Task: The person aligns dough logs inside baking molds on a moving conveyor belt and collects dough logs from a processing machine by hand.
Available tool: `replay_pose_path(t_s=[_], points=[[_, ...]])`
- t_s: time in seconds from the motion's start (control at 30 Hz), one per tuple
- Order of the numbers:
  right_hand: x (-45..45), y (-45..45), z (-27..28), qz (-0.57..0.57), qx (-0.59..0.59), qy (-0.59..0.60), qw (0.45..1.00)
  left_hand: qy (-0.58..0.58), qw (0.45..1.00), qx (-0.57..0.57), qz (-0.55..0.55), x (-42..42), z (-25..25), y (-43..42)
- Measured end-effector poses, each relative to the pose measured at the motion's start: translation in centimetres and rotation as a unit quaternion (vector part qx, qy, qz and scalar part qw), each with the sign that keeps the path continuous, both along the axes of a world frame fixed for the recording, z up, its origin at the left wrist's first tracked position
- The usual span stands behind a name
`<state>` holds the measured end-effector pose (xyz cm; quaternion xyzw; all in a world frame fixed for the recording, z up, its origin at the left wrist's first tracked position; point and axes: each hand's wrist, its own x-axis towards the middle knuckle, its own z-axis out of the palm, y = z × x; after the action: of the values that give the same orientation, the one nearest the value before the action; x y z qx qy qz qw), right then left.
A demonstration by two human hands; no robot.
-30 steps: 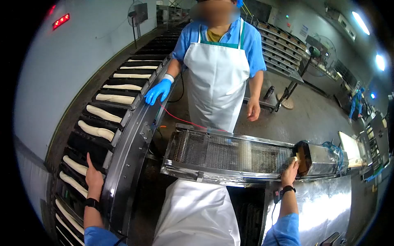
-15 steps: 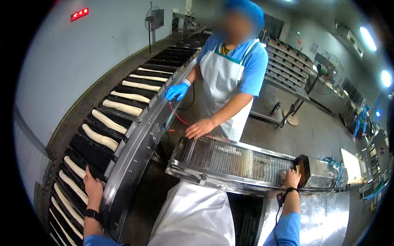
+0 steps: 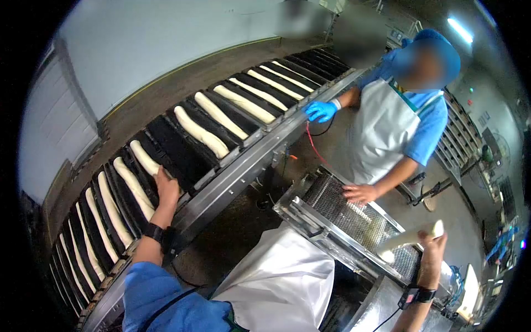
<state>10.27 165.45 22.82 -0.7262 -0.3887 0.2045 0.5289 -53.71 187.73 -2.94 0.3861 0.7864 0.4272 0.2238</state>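
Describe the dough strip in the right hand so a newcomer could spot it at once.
Find the short mesh conveyor at the right of the view. Over its right-hand end, the person's right hand grips one long, pale dough strip. Unlike the similar strips lying in black trays at left, this one is outside any tray.

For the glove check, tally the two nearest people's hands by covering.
Bare: 3 (camera wearer's left hand and right hand, facing worker's left hand)
Blue-gloved: 1 (facing worker's right hand)
Total: 4 hands
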Motion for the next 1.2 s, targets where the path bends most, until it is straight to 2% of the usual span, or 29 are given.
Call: replay_pose_path(t_s=[0.03,0.1,0.13,0.17,0.23,0.3,0.37,0.43,0.53,0.57,0.6,0.63,0.7,0.8,0.83,0.87,0.9,0.97,1.0,1.03,1.1,1.2], points=[[-3.3,1.5,2.0,-0.025,0.050,0.023,0.998,0.016,1.000,0.011,-0.010,-0.2,-0.1,-0.1],[-8.6,4.4,4.9,0.121,0.175,0.093,0.973,0.068,0.997,-0.006,-0.020,0.9,2.0,-0.9],[-13.2,5.9,6.4,0.133,0.175,0.087,0.972,0.074,0.997,0.006,-0.021,0.9,2.1,-1.0],[-15.2,7.5,7.3,0.228,0.128,0.097,0.960,0.080,0.996,0.017,-0.024,1.0,2.1,-1.0],[-20.8,9.8,7.1,0.379,0.108,0.203,0.896,0.040,0.999,-0.022,-0.019,1.1,3.4,-0.6],[-25.5,11.7,6.7,0.504,0.068,0.293,0.810,0.005,0.999,-0.010,-0.033,-0.1,2.8,-0.2],[-27.2,11.6,6.8,0.534,0.026,0.327,0.779,-0.010,0.999,0.018,-0.038,-0.8,2.3,0.4],[-26.6,11.6,5.9,0.548,0.032,0.310,0.776,-0.023,0.998,0.037,-0.049,-0.9,2.0,-0.3],[-24.0,11.0,2.8,0.467,0.005,0.300,0.832,0.141,0.988,-0.014,-0.064,-0.4,3.2,1.6],[-22.8,10.8,1.6,0.436,-0.005,0.296,0.850,0.228,0.969,0.011,-0.097,0.0,4.1,1.9],[-21.1,10.4,0.0,0.401,-0.018,0.265,0.877,0.248,0.958,0.027,-0.140,0.4,5.2,2.6],[-19.2,9.8,-1.5,0.391,-0.022,0.265,0.881,0.269,0.945,0.042,-0.184,1.0,6.2,3.6],[-15.0,7.6,-4.7,0.231,-0.073,0.159,0.957,0.312,0.925,0.052,-0.209,2.3,6.2,6.4],[-6.5,1.7,-12.1,0.042,-0.133,0.016,0.990,0.319,0.914,0.038,-0.248,5.6,4.6,11.1],[-7.2,0.1,-10.8,-0.020,-0.258,-0.096,0.961,0.332,0.899,0.023,-0.285,7.2,5.6,11.9],[-6.1,-2.4,-12.0,-0.054,-0.345,-0.211,0.913,0.352,0.871,0.043,-0.340,8.9,5.1,13.0],[-4.9,-4.7,-14.3,-0.083,-0.432,-0.310,0.843,0.375,0.838,0.067,-0.390,10.2,4.1,14.4],[-2.4,-11.0,-18.4,-0.117,-0.512,-0.249,0.814,0.442,0.733,0.096,-0.508,12.5,2.2,14.9],[-3.6,-12.4,-18.5,-0.148,-0.527,-0.259,0.796,0.430,0.692,0.097,-0.572,13.2,2.8,15.0],[-5.0,-12.6,-18.9,-0.167,-0.531,-0.245,0.794,0.429,0.677,0.109,-0.588,14.1,2.4,15.6],[-7.4,-12.7,-19.0,-0.220,-0.532,-0.295,0.763,0.384,0.641,0.099,-0.657,14.3,1.9,16.4],[-7.8,-12.5,-19.5,-0.198,-0.497,-0.321,0.781,0.381,0.675,0.082,-0.627,14.5,2.2,16.0]])
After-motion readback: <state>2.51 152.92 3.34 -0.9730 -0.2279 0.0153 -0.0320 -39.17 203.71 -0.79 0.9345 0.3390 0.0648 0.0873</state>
